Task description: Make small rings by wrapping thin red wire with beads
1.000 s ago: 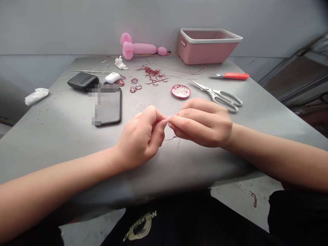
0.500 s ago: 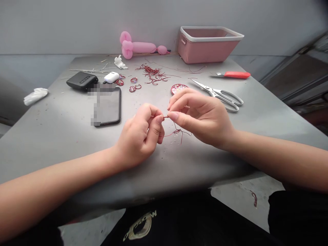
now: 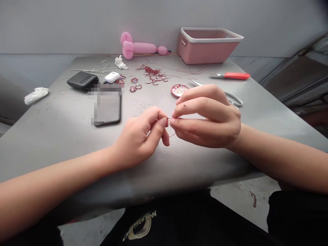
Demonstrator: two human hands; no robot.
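Note:
Above the grey table, my left hand (image 3: 145,135) pinches a thin dark red cord (image 3: 172,135) between thumb and forefinger. My right hand (image 3: 208,118) meets it from the other side, its fingertips closed on the same cord, so the two pinches are almost touching. A short strand loops below the fingers; the rest is hidden by my right hand. Just beyond the right fingertips is a round red-rimmed dish of pale beads (image 3: 180,90). Scissors (image 3: 234,99) lie partly hidden behind my right hand.
Red cord pieces (image 3: 153,72) and small cord rings (image 3: 134,80) lie further back. A black phone (image 3: 109,106), white earbud case (image 3: 112,78) and black box (image 3: 82,80) are at left. A pink bin (image 3: 207,51), pink balloon (image 3: 143,47) and red-handled cutter (image 3: 237,76) stand behind.
My right hand has turned over, its back and knuckles now more toward me, covering more of the scissors. The dangling cord tangle is now hidden. My left hand has shifted slightly right.

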